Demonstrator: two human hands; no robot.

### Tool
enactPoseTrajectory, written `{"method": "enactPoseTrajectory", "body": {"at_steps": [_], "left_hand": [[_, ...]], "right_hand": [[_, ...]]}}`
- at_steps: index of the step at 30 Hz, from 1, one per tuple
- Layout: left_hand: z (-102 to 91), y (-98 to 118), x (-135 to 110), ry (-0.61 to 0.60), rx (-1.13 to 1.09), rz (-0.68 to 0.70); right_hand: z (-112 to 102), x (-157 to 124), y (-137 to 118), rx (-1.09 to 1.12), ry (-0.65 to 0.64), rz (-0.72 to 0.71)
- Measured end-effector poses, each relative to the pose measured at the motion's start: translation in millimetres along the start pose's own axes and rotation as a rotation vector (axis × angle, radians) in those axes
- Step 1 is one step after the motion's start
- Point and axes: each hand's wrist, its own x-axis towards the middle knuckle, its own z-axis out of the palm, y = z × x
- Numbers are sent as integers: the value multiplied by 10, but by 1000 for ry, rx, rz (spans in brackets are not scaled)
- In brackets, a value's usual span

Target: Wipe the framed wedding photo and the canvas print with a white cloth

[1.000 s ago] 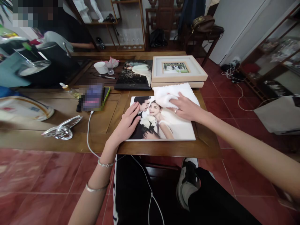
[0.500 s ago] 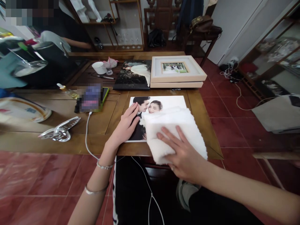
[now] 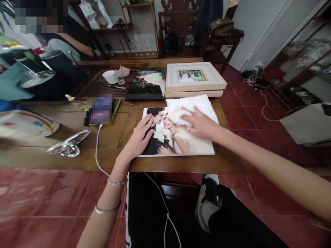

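Note:
A wedding photo panel (image 3: 181, 141) lies flat near the front edge of the wooden table, showing a couple in a dark suit and a white dress. My left hand (image 3: 141, 134) rests on its left edge, fingers stretched out over the print. A fluffy white towel (image 3: 204, 106) covers the panel's upper right part and reaches past its far edge. On this towel lies my right hand (image 3: 199, 122), fingers bent into the folds and gripping it. Part of the towel is hidden under that hand.
Behind the panel are a dark photo panel (image 3: 147, 84) and stacked light wood frames (image 3: 170, 86). To the left lie a silver hair claw clip (image 3: 68, 144), a phone (image 3: 102, 110) on a white cable, and a dropper bottle (image 3: 77, 102). A white cup (image 3: 110, 77) stands farther back. Another person (image 3: 80, 43) is at far left.
My right hand has moved the towel away from me, from the panel's lower right to its upper right, uncovering the lower part of the photo. The left hand stays in place.

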Motion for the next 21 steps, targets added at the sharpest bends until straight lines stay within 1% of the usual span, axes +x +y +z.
{"method": "enactPoseTrajectory", "body": {"at_steps": [2,4,6,7,9,12,15,17,19,21], "left_hand": [[-1,4,1,2,-1,-5],[1,4,1,5,0,-5],[7,0,1,6,2,-1],[9,-1,0,7,3,2],[15,-4,0,9,4,4],[18,-8,1,15,3,13],[15,-18,2,15,8,23],[9,-27,1,12,16,27],[-1,-33,-2,5,21,33],[-9,-34,-4,-3,18,38]], "right_hand": [[-10,81,168,-11,47,46],[-9,112,270,-6,86,96],[9,84,275,-12,95,103],[23,48,236,-18,90,96],[57,-66,80,-24,75,82],[110,-302,-293,3,67,48],[159,-523,-693,57,76,-69],[186,-613,-896,75,87,-162],[199,-643,-1014,65,100,-241],[195,-621,-1045,44,98,-285]]}}
